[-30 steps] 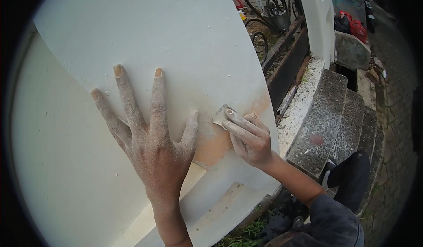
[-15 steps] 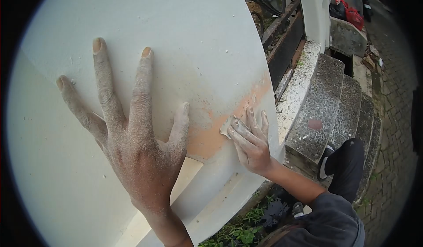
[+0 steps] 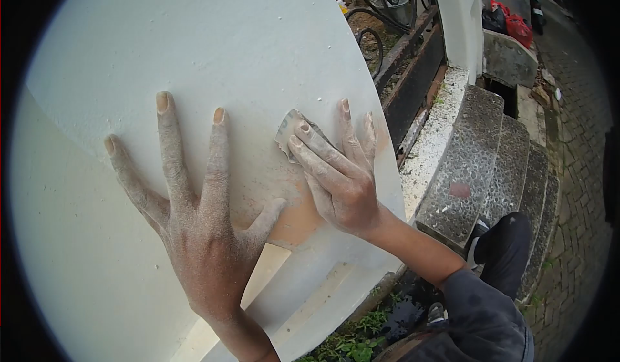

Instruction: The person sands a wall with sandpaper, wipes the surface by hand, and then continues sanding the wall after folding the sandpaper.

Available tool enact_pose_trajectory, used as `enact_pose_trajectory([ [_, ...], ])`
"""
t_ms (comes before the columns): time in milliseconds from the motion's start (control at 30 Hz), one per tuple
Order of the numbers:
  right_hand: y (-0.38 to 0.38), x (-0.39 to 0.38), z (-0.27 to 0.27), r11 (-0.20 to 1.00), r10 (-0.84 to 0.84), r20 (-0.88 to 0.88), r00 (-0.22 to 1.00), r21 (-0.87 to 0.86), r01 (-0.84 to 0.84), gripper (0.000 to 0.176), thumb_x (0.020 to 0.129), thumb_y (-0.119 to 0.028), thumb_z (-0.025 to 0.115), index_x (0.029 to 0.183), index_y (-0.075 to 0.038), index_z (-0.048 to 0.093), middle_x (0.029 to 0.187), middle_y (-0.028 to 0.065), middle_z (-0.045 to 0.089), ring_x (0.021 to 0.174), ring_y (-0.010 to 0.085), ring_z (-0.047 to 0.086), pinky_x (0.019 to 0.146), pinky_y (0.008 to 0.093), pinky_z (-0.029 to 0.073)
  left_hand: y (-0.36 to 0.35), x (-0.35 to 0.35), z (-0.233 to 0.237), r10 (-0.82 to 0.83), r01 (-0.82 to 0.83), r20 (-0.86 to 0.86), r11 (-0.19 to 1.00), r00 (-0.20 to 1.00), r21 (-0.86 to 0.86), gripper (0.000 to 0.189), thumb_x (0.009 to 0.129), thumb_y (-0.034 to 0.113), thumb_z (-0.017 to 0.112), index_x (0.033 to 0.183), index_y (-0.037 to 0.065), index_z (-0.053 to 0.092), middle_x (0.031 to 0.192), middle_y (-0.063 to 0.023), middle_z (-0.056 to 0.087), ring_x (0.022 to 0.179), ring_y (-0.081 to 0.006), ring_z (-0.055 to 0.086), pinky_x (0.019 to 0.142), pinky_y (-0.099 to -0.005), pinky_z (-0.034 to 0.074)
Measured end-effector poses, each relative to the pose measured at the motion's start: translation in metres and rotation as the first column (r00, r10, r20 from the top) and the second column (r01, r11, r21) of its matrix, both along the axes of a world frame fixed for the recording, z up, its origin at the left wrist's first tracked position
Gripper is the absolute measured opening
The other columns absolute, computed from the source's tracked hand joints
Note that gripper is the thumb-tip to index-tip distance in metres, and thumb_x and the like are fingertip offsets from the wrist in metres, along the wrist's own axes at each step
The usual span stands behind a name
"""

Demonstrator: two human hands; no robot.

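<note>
My left hand (image 3: 205, 233), coated in pale dust, lies flat with its fingers spread on a smooth white wall (image 3: 213, 32). Under the fingers of my right hand (image 3: 342, 184) is a folded, worn piece of sandpaper (image 3: 286, 129), pressed against the same wall. Its ragged edge sticks out past my fingertips on the left. Between my two hands an orange patch (image 3: 298, 220) shows where the white surface is worn or bare, with dusty scuffs around it.
Stone steps (image 3: 460, 162) descend on the right beside a paved lane (image 3: 578, 187). A dark metal gate (image 3: 413, 71) stands behind the wall's curved edge. Green plants (image 3: 358, 342) grow below. Red and black bags (image 3: 516, 29) lie at the upper right.
My right hand has slid the sandpaper up and to the left across the wall, closer to my left hand. My left hand stays spread on the wall; the view has shifted slightly.
</note>
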State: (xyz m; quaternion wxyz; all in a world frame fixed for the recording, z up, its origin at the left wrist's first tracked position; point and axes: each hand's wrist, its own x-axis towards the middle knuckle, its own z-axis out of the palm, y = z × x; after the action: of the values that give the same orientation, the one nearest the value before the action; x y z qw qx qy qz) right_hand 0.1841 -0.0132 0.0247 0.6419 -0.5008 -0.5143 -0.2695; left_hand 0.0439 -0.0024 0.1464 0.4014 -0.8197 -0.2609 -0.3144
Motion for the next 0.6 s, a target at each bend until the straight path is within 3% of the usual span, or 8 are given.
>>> enact_pose_trajectory([
  [167, -0.006, -0.015, -0.067, 0.992, 0.032, -0.01, 0.999, -0.121, -0.033, 0.031, 0.082, -0.011, 0.058, 0.112, -0.015, 0.062, 0.125, 0.0024, 0.056, 0.132, 0.0395, 0.027, 0.102, 0.0663, 0.004, -0.004, -0.001, 0.002, 0.035, -0.036, -0.007, 0.997, 0.999, -0.064, 0.117, 0.034, 0.049, 0.079, 0.138, 0.018, 0.036, 0.148, -0.0049, 0.023, 0.137, -0.0387, 0.002, 0.111, -0.0541, 0.016],
  [267, -0.002, -0.012, -0.04, 0.997, 0.0, 0.025, 1.0, -0.075, 0.002, 0.033, 0.082, -0.012, 0.057, 0.115, -0.015, 0.061, 0.125, 0.0023, 0.056, 0.132, 0.0401, 0.027, 0.102, 0.0668, 0.004, -0.002, 0.0, 0.002, 0.016, -0.016, -0.006, 0.999, 1.0, -0.051, 0.121, 0.032, 0.05, 0.079, 0.139, 0.017, 0.033, 0.149, -0.0052, 0.022, 0.137, -0.0389, 0.001, 0.111, -0.0536, 0.016],
  [367, -0.001, -0.006, 0.021, 1.0, -0.01, 0.052, 0.999, 0.002, 0.01, 0.032, 0.083, -0.012, 0.056, 0.114, -0.015, 0.062, 0.125, 0.0028, 0.056, 0.132, 0.0405, 0.027, 0.102, 0.0662, 0.004, 0.0, 0.0, 0.001, 0.016, -0.017, -0.012, 0.999, 1.0, -0.038, 0.124, 0.03, 0.05, 0.079, 0.14, 0.016, 0.032, 0.149, -0.0047, 0.022, 0.137, -0.0386, 0.001, 0.111, -0.0533, 0.017],
  [500, -0.013, -0.019, -0.057, 0.982, 0.044, -0.008, 0.999, -0.185, -0.045, 0.031, 0.084, -0.013, 0.055, 0.114, -0.016, 0.062, 0.123, 0.0014, 0.057, 0.132, 0.0401, 0.027, 0.103, 0.0647, 0.002, -0.004, -0.003, 0.003, 0.05, -0.054, -0.047, 0.994, 0.998, -0.093, 0.125, 0.029, 0.05, 0.079, 0.139, 0.015, 0.032, 0.149, -0.0041, 0.022, 0.137, -0.0383, 0.001, 0.11, -0.0532, 0.019],
  [567, -0.009, -0.019, -0.065, 0.989, 0.029, 0.004, 1.0, -0.148, -0.028, 0.033, 0.084, -0.013, 0.055, 0.116, -0.017, 0.06, 0.124, 0.0009, 0.057, 0.132, 0.0404, 0.027, 0.102, 0.0659, 0.001, -0.004, -0.002, 0.005, 0.057, -0.061, -0.049, 0.994, 0.997, -0.095, 0.125, 0.029, 0.05, 0.079, 0.139, 0.015, 0.032, 0.149, -0.0043, 0.022, 0.137, -0.038, 0.001, 0.11, -0.0531, 0.019],
  [600, -0.007, -0.016, -0.04, 0.995, 0.025, 0.009, 1.0, -0.101, -0.024, 0.033, 0.084, -0.013, 0.055, 0.116, -0.017, 0.061, 0.124, 0.0011, 0.057, 0.132, 0.0406, 0.027, 0.102, 0.0663, 0.001, -0.005, -0.003, 0.004, 0.063, -0.069, -0.057, 0.992, 0.996, -0.103, 0.125, 0.029, 0.05, 0.079, 0.139, 0.015, 0.032, 0.149, -0.0043, 0.022, 0.137, -0.0379, 0.002, 0.11, -0.053, 0.019],
])
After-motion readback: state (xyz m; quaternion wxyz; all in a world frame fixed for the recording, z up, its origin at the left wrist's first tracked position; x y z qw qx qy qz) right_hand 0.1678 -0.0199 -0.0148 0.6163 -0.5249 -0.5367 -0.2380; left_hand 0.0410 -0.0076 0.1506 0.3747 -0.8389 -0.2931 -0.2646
